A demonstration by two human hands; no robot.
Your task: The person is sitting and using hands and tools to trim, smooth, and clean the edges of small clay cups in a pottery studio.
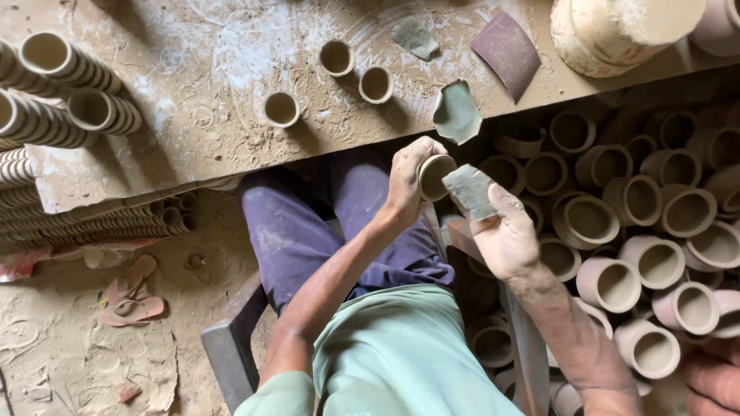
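My left hand [406, 179] grips a small unfired clay cup [434, 177], its mouth turned toward my right. My right hand [505, 235] holds a grey-green piece of abrasive sheet [469, 190] right against the cup's rim. Both hands hover over my lap, just below the edge of a dusty work board [193, 115]. Three similar small cups stand upright on the board: one [281, 109] at the centre, two more [337, 57] [376, 84] further back.
Stacked cups [69, 85] lie on their sides at the board's left. Many larger clay cups [640, 231] crowd the floor to the right. Abrasive scraps [457, 112] [506, 51] lie on the board. A large pot [617, 31] stands top right. Sandals [131, 296] lie on the dusty floor.
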